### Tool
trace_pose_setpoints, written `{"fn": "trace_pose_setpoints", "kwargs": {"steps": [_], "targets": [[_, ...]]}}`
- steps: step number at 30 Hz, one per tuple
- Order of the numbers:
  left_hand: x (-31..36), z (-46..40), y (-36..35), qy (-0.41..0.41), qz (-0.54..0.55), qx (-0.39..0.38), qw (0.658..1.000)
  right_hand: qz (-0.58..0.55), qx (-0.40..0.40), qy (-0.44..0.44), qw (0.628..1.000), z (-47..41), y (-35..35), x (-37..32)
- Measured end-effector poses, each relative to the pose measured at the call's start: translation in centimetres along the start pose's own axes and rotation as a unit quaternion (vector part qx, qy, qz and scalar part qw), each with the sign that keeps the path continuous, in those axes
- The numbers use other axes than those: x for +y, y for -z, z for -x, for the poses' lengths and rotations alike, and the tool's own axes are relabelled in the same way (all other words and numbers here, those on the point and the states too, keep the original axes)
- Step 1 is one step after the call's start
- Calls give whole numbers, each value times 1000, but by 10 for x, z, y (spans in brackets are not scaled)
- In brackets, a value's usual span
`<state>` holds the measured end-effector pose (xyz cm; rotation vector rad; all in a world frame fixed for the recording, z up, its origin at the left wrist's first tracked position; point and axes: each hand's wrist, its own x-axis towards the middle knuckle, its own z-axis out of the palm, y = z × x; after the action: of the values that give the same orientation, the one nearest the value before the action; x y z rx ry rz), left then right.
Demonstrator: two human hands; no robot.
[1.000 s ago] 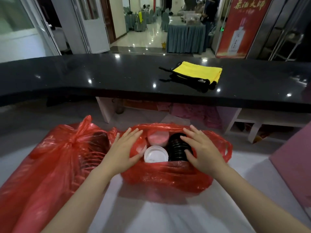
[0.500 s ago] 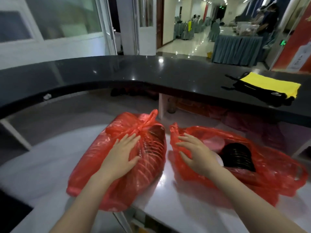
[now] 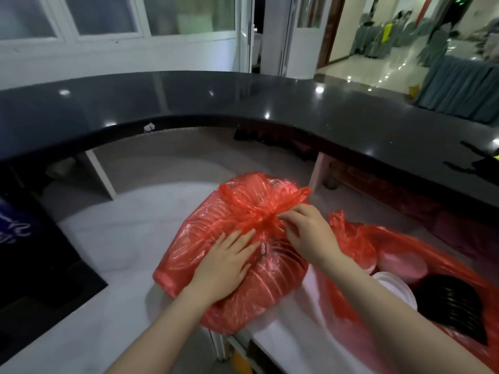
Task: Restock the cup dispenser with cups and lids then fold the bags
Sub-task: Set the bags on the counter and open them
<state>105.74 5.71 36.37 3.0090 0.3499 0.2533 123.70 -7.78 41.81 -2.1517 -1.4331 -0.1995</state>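
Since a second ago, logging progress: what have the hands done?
Both left the open bag for the tied bag. The left hand lies flat on it; the right hand has reached its knot. Knot still tied, black lids unmoved.

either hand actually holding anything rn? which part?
Right hand pinches the knot of the tied red bag, at the bunched neck. Left hand only rests flat on the bag's side, gripping nothing.

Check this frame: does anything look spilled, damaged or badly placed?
Nothing is spilled or torn. The one oddity: the knotted red plastic bag bulges past the white worktop's near edge, steadied by the left hand while the right hand picks at its knot.
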Motion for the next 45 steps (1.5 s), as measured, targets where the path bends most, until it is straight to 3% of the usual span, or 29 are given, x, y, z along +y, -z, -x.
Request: {"fn": "trace_pose_setpoints", "kwargs": {"steps": [2,7,12,14,17,20,25,27,29,32,35,37,39,42,45], "targets": [[-2,3,3,-31,-17,24,999,21,-3,32,999,-17,-11,-7],[-32,11,10,-73,-46,53,995,137,-154,12,978,-46,-29,3],[-65,20,19,-45,-36,-6,998,187,-151,4,971,-44,-29,22],[-75,22,22,10,12,-15,1000,179,-145,-6,973,-41,-26,27],[-83,26,33,133,97,78,983,146,-146,-32,978,-38,-26,21],[-86,30,42,225,98,142,959,105,-99,-79,986,-40,-27,9],[-104,68,45,383,91,169,904,73,-72,-179,978,-46,-23,13],[-106,82,48,406,113,177,889,39,-79,-209,974,-47,-21,16],[-99,86,50,378,138,181,897,1,-74,-180,981,-47,-20,14],[-73,77,57,349,172,239,890,-62,-18,7,998,-45,-20,-4],[-41,60,71,288,155,308,893,-2,-82,121,989,-44,-26,-24],[-26,49,75,215,130,273,929,79,-156,118,978,-42,-29,-33],[-17,40,72,174,85,160,968,130,-210,108,963,-37,-29,-34],[-17,39,57,213,19,15,977,142,-242,117,953,-26,-21,-24],[-14,54,50,175,13,112,978,51,-230,144,961,-14,-8,-13]]}}
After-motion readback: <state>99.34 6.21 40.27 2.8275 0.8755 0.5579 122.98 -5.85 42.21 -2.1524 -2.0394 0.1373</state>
